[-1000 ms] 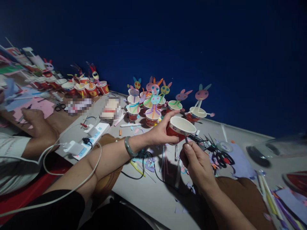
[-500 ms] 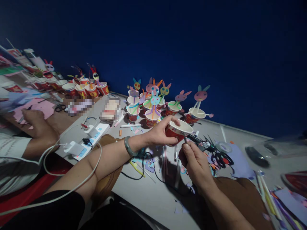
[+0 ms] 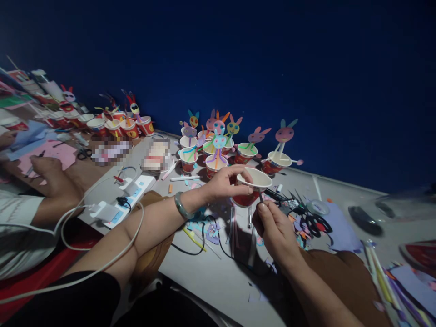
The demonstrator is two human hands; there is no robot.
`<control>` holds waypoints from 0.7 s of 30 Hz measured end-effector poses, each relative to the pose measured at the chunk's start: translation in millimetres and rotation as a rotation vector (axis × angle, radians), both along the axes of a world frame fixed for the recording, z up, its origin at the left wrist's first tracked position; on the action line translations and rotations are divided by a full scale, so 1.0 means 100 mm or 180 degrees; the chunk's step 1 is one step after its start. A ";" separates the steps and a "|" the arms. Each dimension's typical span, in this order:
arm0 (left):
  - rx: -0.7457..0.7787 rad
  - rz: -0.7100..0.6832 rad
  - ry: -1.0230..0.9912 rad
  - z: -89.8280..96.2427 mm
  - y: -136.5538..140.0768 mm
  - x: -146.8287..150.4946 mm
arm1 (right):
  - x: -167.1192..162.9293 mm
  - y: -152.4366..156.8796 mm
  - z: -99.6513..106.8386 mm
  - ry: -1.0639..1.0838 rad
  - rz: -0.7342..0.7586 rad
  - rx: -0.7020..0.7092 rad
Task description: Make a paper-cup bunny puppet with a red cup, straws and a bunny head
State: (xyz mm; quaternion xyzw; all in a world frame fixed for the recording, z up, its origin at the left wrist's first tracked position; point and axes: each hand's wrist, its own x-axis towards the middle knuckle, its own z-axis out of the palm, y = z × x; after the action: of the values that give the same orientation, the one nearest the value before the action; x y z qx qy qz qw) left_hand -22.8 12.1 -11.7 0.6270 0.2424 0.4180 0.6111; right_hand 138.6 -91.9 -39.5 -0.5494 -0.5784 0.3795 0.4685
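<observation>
A red paper cup [image 3: 243,200] with a white inside is tilted in front of me, its mouth facing up and towards me. My left hand [image 3: 226,184] pinches its left rim and wall, with fingers over the edge. My right hand [image 3: 272,222] is closed on a thin dark tool [image 3: 261,197], whose tip meets the cup's near side just below the rim; its kind is hidden by the fingers. Behind the cup stands a decorated cup [image 3: 215,167] with a blue paper rabbit head [image 3: 219,141]. Another cup [image 3: 277,164] carries a pink rabbit head [image 3: 284,134].
Black scissors [image 3: 316,225], a tape roll [image 3: 318,207] and purple paper [image 3: 342,227] lie right. Paper scraps and a black cable [image 3: 221,245] lie below the cup. Left are a power strip [image 3: 134,200], a white cable [image 3: 139,227] across my arm, and a co-worker's hand [image 3: 47,165].
My left fingers have shifted on the cup's rim, and the cup has moved slightly left. My right hand and the dark tool have shifted slightly left with it.
</observation>
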 end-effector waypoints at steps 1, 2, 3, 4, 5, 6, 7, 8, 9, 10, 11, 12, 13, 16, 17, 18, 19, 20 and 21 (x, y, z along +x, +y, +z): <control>0.0038 0.0006 -0.0018 0.00 0.01 0.00 | 0.00 0.00 -0.01 -0.0019 0.0009 -0.0010; 0.0069 0.0019 -0.0031 -0.01 0.02 -0.01 | 0.01 0.00 -0.01 -0.0033 0.0017 -0.0022; 0.0096 0.0032 -0.0027 -0.01 0.03 -0.01 | 0.01 0.00 -0.01 -0.0038 0.0021 -0.0029; 0.0121 0.0048 -0.0006 -0.02 0.03 -0.01 | 0.00 0.00 0.00 -0.0037 0.0028 -0.0040; 0.0151 0.0070 0.0032 -0.02 0.04 -0.02 | 0.00 0.00 0.00 -0.0033 0.0030 -0.0043; 0.0191 0.0097 0.0086 -0.02 0.04 -0.02 | 0.00 0.00 0.00 -0.0029 0.0025 -0.0034; 0.0248 0.0123 0.0146 -0.03 0.04 -0.03 | -0.01 0.00 0.01 -0.0026 0.0018 -0.0019; 0.0318 0.0143 0.0198 -0.03 0.04 -0.03 | -0.01 0.00 0.02 -0.0023 0.0014 -0.0005; 0.0399 0.0154 0.0236 -0.03 0.03 -0.04 | -0.02 0.00 0.02 -0.0026 0.0015 0.0012; 0.0484 0.0162 0.0254 -0.04 0.03 -0.04 | -0.02 0.01 0.03 -0.0034 0.0020 0.0024; 0.0565 0.0167 0.0259 -0.04 0.03 -0.04 | -0.02 0.01 0.03 -0.0049 0.0030 0.0023; 0.0634 0.0174 0.0253 -0.05 0.03 -0.04 | -0.02 0.01 0.04 -0.0069 0.0044 0.0006; 0.0688 0.0182 0.0238 -0.06 0.03 -0.03 | -0.01 0.01 0.04 -0.0084 0.0052 -0.0008; 0.0796 0.0221 0.0212 -0.10 0.05 -0.03 | 0.00 0.01 0.05 -0.0120 0.0060 -0.0042; 0.0841 0.0246 0.0232 -0.10 0.06 -0.02 | 0.00 0.02 0.05 -0.0132 0.0067 -0.0042; 0.0897 0.0280 0.0267 -0.11 0.06 -0.02 | 0.01 0.02 0.05 -0.0152 0.0080 -0.0049; 0.0958 0.0311 0.0320 -0.11 0.07 -0.02 | 0.01 0.02 0.06 -0.0179 0.0099 -0.0061; 0.1021 0.0326 0.0373 -0.12 0.07 -0.02 | 0.01 0.02 0.06 -0.0206 0.0114 -0.0071; 0.1092 0.0322 0.0406 -0.11 0.07 -0.02 | 0.01 0.02 0.06 -0.0222 0.0119 -0.0074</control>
State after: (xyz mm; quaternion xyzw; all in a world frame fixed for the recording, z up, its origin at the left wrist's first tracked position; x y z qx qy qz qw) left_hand -24.8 19.0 -23.2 0.7342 0.2370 0.4428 0.4568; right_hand 139.9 -89.7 -33.3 -0.5568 -0.6001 0.3754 0.4345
